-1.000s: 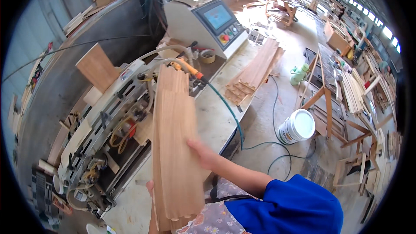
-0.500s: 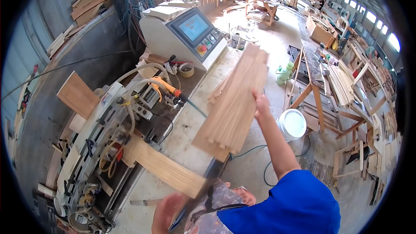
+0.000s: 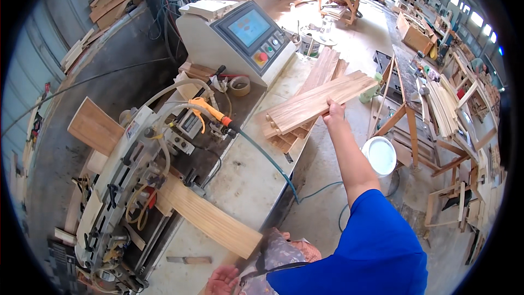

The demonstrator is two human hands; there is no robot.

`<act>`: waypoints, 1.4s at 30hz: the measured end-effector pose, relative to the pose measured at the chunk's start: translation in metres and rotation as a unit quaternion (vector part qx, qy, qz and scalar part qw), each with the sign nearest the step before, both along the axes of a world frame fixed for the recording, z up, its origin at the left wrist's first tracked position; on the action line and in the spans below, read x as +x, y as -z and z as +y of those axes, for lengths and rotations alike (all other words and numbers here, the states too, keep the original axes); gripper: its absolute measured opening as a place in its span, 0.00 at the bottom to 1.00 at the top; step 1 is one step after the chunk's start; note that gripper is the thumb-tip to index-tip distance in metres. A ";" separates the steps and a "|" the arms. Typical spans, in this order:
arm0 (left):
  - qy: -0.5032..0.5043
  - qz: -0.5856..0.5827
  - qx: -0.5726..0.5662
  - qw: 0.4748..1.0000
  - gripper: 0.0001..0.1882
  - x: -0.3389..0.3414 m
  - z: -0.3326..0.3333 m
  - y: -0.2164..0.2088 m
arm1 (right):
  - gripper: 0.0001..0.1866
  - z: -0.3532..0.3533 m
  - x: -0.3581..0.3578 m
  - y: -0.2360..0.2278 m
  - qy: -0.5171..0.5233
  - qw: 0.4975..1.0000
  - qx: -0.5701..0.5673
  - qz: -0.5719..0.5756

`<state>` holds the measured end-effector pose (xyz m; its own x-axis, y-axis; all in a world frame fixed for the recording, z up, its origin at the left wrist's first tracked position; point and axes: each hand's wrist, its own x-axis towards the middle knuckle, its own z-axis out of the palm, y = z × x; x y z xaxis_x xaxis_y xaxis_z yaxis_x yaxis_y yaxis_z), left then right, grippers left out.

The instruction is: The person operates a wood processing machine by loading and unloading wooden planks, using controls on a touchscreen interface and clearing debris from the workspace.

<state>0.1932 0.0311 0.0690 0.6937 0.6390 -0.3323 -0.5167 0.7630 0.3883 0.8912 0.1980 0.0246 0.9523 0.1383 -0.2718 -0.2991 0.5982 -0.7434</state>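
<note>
Where the right hand grips, the grained planks look tan.

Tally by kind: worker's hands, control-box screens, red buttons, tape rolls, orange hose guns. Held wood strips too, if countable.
Hands: 2 (left hand, right hand)
Screen: 1
Red button: 1
Tape roll: 1
Orange hose gun: 1
Total: 6
Wood strips in the right hand overlap; can't count, left out.

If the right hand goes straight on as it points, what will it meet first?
Past the held boards, probably the stack of boards lying on the worktable, though depth is unclear.
</note>
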 end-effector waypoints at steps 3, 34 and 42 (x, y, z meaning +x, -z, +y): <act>0.010 0.089 0.016 0.996 0.28 0.018 0.002 -0.011 | 0.37 0.011 0.007 0.025 -0.045 0.999 -0.013 0.003; -0.211 0.609 0.562 0.519 0.33 -0.053 0.338 -0.190 | 0.53 0.035 -0.343 -0.035 -0.641 0.730 -0.172 -0.162; -0.074 0.741 0.574 0.341 0.35 -0.069 0.518 -0.150 | 0.51 0.130 -0.329 0.019 -0.422 0.871 -0.212 -0.137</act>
<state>0.1237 0.5492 0.2192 0.2393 0.9299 0.2793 0.8963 -0.3222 0.3047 0.5618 0.3284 0.0054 0.5978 0.7623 -0.2480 -0.2761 -0.0946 -0.9565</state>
